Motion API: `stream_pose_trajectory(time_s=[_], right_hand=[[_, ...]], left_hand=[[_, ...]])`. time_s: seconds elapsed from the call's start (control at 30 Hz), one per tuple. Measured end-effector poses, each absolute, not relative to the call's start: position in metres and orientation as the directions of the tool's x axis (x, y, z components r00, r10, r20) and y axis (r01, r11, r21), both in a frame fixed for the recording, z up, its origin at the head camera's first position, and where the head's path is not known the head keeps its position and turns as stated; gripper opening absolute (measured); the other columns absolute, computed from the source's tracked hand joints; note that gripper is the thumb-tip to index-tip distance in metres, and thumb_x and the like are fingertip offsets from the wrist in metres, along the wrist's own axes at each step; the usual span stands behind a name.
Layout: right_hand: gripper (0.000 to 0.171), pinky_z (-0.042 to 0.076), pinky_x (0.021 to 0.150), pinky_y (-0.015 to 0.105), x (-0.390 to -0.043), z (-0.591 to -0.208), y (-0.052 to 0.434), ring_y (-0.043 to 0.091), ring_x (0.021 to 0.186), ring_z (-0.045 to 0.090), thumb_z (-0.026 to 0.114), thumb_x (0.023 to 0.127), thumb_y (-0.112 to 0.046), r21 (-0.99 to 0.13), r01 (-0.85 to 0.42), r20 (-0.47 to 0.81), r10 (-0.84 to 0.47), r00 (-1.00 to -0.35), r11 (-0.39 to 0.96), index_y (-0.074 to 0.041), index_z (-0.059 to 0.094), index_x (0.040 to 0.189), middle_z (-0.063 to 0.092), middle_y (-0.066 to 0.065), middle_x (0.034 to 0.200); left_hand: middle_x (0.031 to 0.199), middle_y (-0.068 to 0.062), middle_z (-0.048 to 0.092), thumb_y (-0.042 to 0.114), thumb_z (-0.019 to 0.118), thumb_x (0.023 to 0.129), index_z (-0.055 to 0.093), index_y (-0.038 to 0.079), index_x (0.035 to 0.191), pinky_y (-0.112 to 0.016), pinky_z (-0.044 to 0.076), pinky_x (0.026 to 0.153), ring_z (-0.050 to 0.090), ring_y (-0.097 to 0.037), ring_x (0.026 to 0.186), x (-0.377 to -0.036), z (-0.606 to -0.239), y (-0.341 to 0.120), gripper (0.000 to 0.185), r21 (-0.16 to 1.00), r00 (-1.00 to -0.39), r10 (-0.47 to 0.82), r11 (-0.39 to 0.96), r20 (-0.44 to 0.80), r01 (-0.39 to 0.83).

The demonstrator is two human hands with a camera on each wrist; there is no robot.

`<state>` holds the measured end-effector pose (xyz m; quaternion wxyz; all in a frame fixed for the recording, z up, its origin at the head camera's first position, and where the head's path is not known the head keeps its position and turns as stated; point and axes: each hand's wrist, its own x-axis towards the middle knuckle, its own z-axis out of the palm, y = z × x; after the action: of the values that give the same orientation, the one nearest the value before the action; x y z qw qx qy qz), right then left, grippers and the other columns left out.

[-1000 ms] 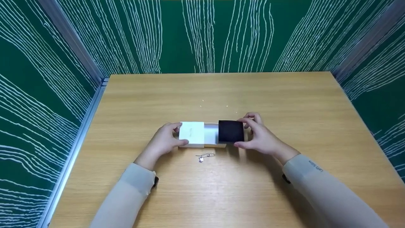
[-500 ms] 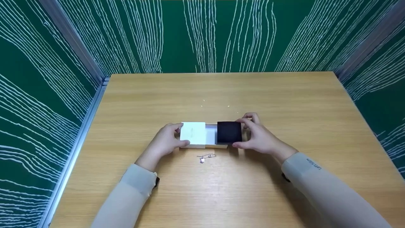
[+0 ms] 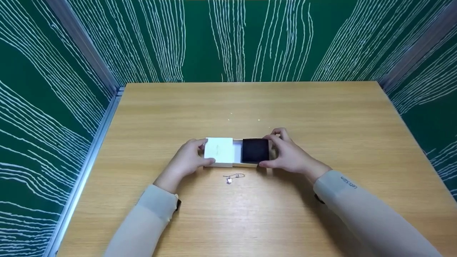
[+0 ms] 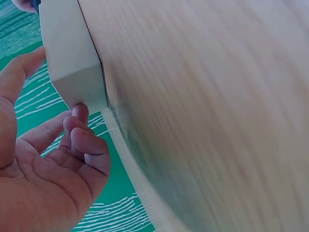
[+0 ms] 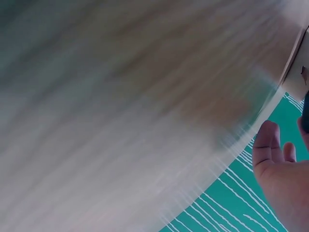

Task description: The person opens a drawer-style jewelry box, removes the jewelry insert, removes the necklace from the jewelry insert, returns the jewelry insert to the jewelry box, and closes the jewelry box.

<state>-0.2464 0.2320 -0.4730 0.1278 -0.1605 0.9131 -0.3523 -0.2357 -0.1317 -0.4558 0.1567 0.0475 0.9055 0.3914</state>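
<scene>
Nearest the viewer, two pale sleeves are seen entering from 7 and 5 o'clock across the wooden table [image 3: 321, 107]. Just beyond them, at 6 o'clock of the box, a small silver necklace [image 3: 232, 176] lies loose on the wood, apart from both hands.

Further out, the white sleeve [image 3: 219, 151] of a sliding box is clasped by the left hand [image 3: 185, 160], thumb on the near edge and fingers curled at the far corner at 9 o'clock, apparently so that it is braced. In the left wrist view the fingers [image 4: 79, 140] are seen against the sleeve's corner [image 4: 72, 63].

At 3 o'clock of the sleeve, the black-lined drawer [image 3: 255, 150] is gripped at its outer end by the right hand [image 3: 289, 155], thumb near and fingers far, so that it can be guided along the sleeve; a narrow strip of white tray shows between them. The right wrist view is too blurred to add to this.

Farthest off, green walls with white lines [image 3: 228, 39] enclose the table at 12 o'clock.
</scene>
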Motion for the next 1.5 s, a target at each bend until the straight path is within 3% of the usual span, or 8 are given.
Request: stream_pose_trajectory(time_s=[0.13, 0.33, 0.73, 1.1, 1.33, 1.5], right_hand=[[0.097, 0.046, 0.115, 0.055, -0.247, -0.472, 0.229, 0.040, 0.130, 0.054, 0.099, 0.086, -0.045, -0.676, -0.203, -0.131, -0.386, -0.913, 0.709, -0.012, 0.052, 0.164, 0.026, 0.016, 0.168], [0.095, 0.044, 0.123, 0.058, -0.249, -0.473, 0.225, 0.041, 0.136, 0.053, 0.100, 0.085, -0.042, -0.674, -0.217, -0.123, -0.397, -0.910, 0.706, -0.011, 0.053, 0.162, 0.028, 0.016, 0.165], [0.094, 0.043, 0.126, 0.063, -0.250, -0.477, 0.219, 0.046, 0.141, 0.051, 0.099, 0.086, -0.045, -0.673, -0.238, -0.104, -0.409, -0.907, 0.700, -0.010, 0.054, 0.161, 0.030, 0.018, 0.162], [0.093, 0.044, 0.127, 0.062, -0.252, -0.476, 0.214, 0.046, 0.141, 0.052, 0.099, 0.085, -0.044, -0.647, -0.243, -0.119, -0.410, -0.904, 0.723, -0.013, 0.055, 0.161, 0.031, 0.016, 0.162], [0.099, 0.048, 0.121, 0.061, -0.253, -0.474, 0.210, 0.043, 0.135, 0.055, 0.099, 0.085, -0.047, -0.629, -0.258, -0.123, -0.422, -0.898, 0.733, -0.012, 0.052, 0.165, 0.031, 0.016, 0.162], [0.104, 0.045, 0.127, 0.064, -0.253, -0.474, 0.206, 0.046, 0.142, 0.053, 0.099, 0.085, -0.048, -0.631, -0.242, -0.143, -0.417, -0.898, 0.737, -0.010, 0.049, 0.168, 0.030, 0.016, 0.165]], left_hand=[[0.139, -0.015, 0.066, 0.026, 0.094, 0.095, 0.053, 0.002, 0.167, -0.051, 0.052, 0.121, 0.061, -0.031, 0.125, -0.236, -0.455, -0.131, 0.087, 0.717, -0.946, 0.209, 0.696, -0.249, -0.035], [0.135, -0.014, 0.065, 0.026, 0.093, 0.096, 0.054, 0.000, 0.165, -0.049, 0.051, 0.118, 0.059, -0.030, 0.122, -0.237, -0.454, -0.130, 0.084, 0.718, -0.946, 0.218, 0.696, -0.239, -0.021], [0.144, -0.014, 0.065, 0.029, 0.092, 0.097, 0.051, 0.005, 0.169, -0.051, 0.052, 0.123, 0.061, -0.030, 0.128, -0.235, -0.454, -0.130, 0.087, 0.702, -0.943, 0.198, 0.711, -0.267, -0.049], [0.140, -0.013, 0.065, 0.029, 0.092, 0.097, 0.050, 0.005, 0.170, -0.049, 0.054, 0.119, 0.061, -0.029, 0.124, -0.234, -0.454, -0.130, 0.088, 0.698, -0.942, 0.202, 0.714, -0.267, -0.045], [0.134, -0.014, 0.066, 0.027, 0.093, 0.096, 0.052, 0.002, 0.167, -0.047, 0.054, 0.112, 0.061, -0.030, 0.120, -0.235, -0.456, -0.130, 0.086, 0.707, -0.948, 0.210, 0.707, -0.239, -0.022], [0.135, -0.014, 0.067, 0.027, 0.093, 0.096, 0.052, 0.002, 0.168, -0.048, 0.054, 0.114, 0.062, -0.030, 0.121, -0.234, -0.456, -0.131, 0.086, 0.708, -0.948, 0.207, 0.706, -0.243, -0.028]])
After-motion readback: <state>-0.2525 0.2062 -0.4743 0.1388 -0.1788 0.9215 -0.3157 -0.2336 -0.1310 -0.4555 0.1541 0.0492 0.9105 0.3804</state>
